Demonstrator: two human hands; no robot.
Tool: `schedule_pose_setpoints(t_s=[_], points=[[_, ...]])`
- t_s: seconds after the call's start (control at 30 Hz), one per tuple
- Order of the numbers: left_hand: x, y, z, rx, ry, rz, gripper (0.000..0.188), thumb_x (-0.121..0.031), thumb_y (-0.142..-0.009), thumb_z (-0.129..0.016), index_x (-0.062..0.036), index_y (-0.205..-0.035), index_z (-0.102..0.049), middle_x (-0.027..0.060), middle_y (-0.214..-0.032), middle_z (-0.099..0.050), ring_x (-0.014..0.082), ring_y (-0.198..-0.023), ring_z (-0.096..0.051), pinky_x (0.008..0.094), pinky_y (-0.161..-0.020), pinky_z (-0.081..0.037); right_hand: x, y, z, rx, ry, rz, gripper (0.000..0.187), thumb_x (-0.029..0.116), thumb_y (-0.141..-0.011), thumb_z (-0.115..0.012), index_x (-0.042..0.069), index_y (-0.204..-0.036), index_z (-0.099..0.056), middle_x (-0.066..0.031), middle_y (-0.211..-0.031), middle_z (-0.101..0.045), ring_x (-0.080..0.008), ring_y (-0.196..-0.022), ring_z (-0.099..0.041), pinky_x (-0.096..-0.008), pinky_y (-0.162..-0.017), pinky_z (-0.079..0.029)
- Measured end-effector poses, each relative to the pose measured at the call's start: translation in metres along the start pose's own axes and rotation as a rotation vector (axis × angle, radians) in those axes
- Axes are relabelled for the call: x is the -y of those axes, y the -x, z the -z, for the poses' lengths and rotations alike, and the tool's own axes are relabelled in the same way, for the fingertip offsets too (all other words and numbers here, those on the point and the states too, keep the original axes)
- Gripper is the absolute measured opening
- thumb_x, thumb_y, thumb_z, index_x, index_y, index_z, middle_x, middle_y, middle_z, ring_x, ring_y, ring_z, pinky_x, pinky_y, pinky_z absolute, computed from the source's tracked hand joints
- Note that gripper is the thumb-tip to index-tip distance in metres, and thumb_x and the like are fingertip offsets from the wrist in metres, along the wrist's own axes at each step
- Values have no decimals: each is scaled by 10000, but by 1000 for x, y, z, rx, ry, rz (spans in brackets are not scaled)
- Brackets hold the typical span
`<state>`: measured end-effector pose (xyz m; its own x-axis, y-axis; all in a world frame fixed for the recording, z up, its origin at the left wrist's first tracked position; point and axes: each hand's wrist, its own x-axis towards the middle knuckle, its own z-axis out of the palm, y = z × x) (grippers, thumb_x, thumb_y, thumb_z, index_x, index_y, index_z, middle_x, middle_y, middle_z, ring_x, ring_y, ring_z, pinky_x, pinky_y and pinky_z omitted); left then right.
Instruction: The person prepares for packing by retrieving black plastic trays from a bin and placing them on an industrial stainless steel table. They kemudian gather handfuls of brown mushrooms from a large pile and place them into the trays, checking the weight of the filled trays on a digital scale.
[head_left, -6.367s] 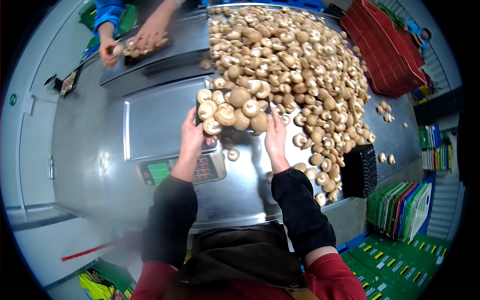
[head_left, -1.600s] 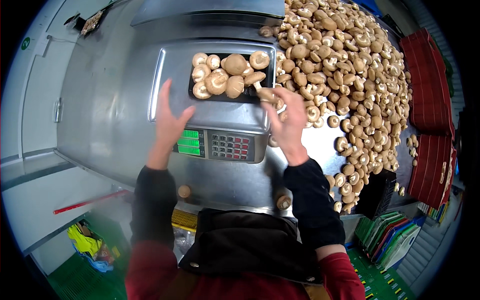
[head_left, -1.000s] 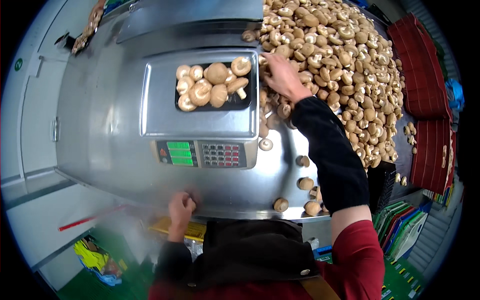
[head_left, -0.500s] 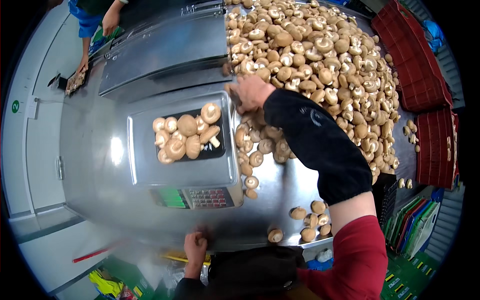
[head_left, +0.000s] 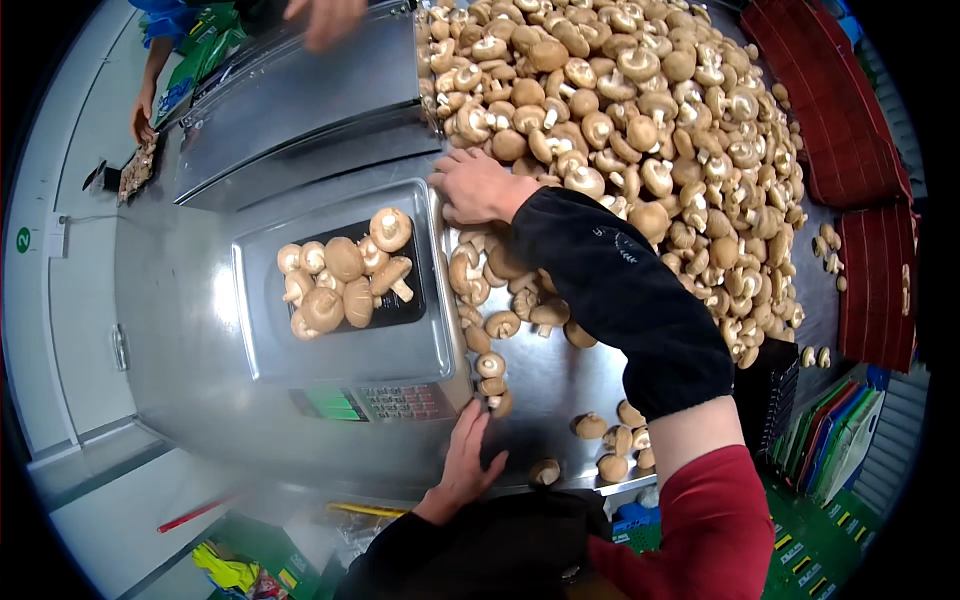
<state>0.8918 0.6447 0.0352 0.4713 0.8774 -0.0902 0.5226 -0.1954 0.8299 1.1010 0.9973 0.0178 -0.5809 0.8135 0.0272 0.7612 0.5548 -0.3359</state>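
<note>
My right hand (head_left: 478, 188) reaches to the far right corner of a steel weighing scale (head_left: 270, 360), palm down, fingers apart, and nothing shows in it. Close to the scale's near right corner is my left hand (head_left: 468, 460), open, thumb spread from the fingers, its tips beside a few loose mushrooms (head_left: 490, 365). On the scale's pan rests a black tray (head_left: 405, 310) holding several brown-capped mushrooms (head_left: 343, 259), some stem up. More loose mushrooms (head_left: 503, 324) lie along the scale's right side, partly hidden under my right forearm.
A large heap of mushrooms (head_left: 640, 130) covers the far right of the steel table (head_left: 170, 300). Red crates (head_left: 830, 110) stand beyond it. Across the table is a steel cover (head_left: 300, 100), with another person's hands (head_left: 335, 15) near it. Several mushrooms (head_left: 613, 467) lie at the near edge.
My left hand has moved right and forward to the scale's near right corner and its curled fingers have opened. My right hand stays by the far corner, fingers more spread. The view has shifted slightly.
</note>
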Motion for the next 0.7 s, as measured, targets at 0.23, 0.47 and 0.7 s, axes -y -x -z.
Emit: schedule_pose_setpoints(t_s=[0.23, 0.47, 0.7], points=[[-14, -54, -38, -173, 31, 49, 922, -155, -779, -733, 93, -1445, -146, 305, -1531, -84, 456, -1418, -146, 462, -1147, -207, 49, 84, 6, -38, 42, -119, 384, 279, -790, -635, 161, -1155, -612, -95, -1075, -563, -328, -980, -581, -474, -807, -492], [-16, -87, -66, -233, -75, 1, 985, -194, -767, -744, 57, -1474, -106, 290, -1549, -25, 467, -1431, -58, 531, -1157, -68, 91, 167, 5, -101, -68, -280, 450, 256, -789, -641, 163, -1220, -553, -158, -1012, -577, -337, -896, -623, -448, -688, -514], [7, -132, -68, -69, -118, -247, 859, -274, -788, -728, 8, -1457, -267, 253, -1524, -223, 438, -1428, -131, 530, -1148, -143, 114, 298, 27, -625, -283, -451, 462, 194, -801, -662, 49, -1219, -527, -169, -1252, -533, -362, -1167, -507, -433, -987, -421]])
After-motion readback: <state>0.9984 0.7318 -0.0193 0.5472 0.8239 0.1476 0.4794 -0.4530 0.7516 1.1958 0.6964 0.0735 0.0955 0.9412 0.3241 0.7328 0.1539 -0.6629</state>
